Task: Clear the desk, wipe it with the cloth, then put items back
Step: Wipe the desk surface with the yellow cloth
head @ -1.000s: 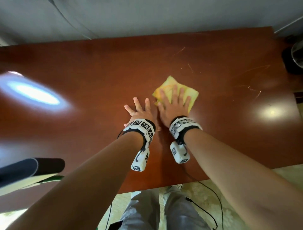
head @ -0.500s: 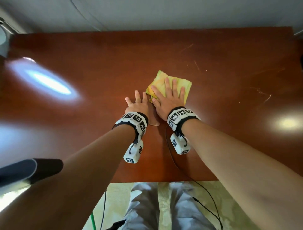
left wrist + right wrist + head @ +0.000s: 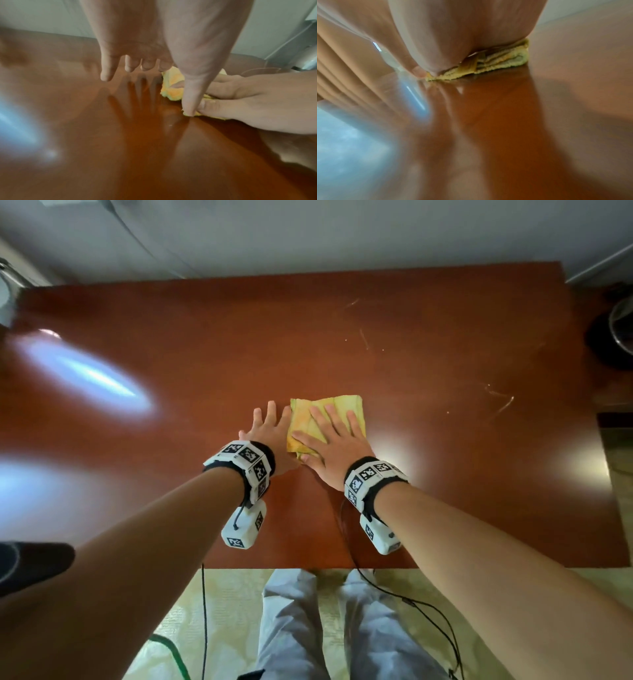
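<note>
**Yellow cloth pinned flat under the right palm**

Yellow terry cloth [image 3: 325, 422], folded into a thick pad, lies near the middle of the reddish-brown wooden desk [image 3: 445, 491], and the right hand [image 3: 334, 450] is spread flat on top of it, fingers straight and fanned, palm pressing down. The right wrist view is blurred, but the folded layers of the cloth [image 3: 496, 63] show squashed against the desk [image 3: 496, 115] under the heel of the right hand [image 3: 453, 33].

Over on the other side, the left hand [image 3: 270, 433] sits just beside the cloth's left edge, fingers straight and slightly apart, pointing away from the person. From the left wrist view, the left hand [image 3: 163, 40] holds nothing; its fingertips [image 3: 106, 75] look to hover just over the polished desk [image 3: 120, 148] with their reflection below, while its thumb reaches down to the near corner of the cloth [image 3: 173, 88], touching the right hand [image 3: 257, 105] at its thumb.

Pale scratches [image 3: 500, 402] mark the wood to the right of the cloth. A dark round object [image 3: 613, 337] sits at the desk's far right end, cut off by the frame. Both wrists wear white marker-patterned bands [image 3: 246, 463], with black cables [image 3: 411, 601] trailing down past the person's grey trousers [image 3: 301, 628].
</note>
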{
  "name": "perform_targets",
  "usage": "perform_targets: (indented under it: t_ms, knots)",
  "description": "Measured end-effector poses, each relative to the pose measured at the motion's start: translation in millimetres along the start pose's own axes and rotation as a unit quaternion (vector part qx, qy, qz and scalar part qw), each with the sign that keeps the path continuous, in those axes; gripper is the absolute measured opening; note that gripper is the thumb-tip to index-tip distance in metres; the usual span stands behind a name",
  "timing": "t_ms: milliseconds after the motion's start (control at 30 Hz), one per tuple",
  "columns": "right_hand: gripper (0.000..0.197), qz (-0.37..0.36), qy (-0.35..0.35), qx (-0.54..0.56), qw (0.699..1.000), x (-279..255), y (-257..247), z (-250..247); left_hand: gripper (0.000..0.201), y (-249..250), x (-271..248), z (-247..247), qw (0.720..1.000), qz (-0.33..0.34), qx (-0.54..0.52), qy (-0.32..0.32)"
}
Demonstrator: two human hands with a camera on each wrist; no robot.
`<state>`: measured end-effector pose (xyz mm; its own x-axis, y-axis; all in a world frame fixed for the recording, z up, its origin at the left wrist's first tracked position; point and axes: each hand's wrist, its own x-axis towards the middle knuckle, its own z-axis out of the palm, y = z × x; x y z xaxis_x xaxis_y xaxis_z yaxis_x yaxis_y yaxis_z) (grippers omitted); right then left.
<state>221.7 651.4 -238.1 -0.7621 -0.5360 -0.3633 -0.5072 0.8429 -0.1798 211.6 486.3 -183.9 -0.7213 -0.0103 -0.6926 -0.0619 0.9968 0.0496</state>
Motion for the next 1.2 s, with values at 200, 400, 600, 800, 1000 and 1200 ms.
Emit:
perform_targets:
  t_ms: [200,400,600,800,1000,1200]
  knots:
    - [0.056,0.129,0.012,0.028,0.991,-54,113,-1,0.105,82,18,-1,0.999,0.032,0.003,0.009]
    - [0.058,0.234,0.021,0.058,0.970,-91,207,-3,0.120,145,36,4,1.000,-0.003,-0.002,-0.021]
    - [0.054,0.338,0.073,0.134,0.929,-66,170,-2,0.126,150,39,2,0.999,-0.025,-0.015,-0.028]
    - [0.053,0.204,0.068,0.088,0.973,-36,107,1,0.107,150,42,5,0.999,-0.026,-0.019,-0.021]
    - [0.055,0.188,0.060,0.081,0.977,-48,148,-1,0.124,150,39,6,0.999,-0.024,0.000,-0.024]
    - [0.059,0.375,0.083,0.127,0.914,-88,239,-7,0.123,153,33,1,0.999,-0.031,0.009,-0.033]
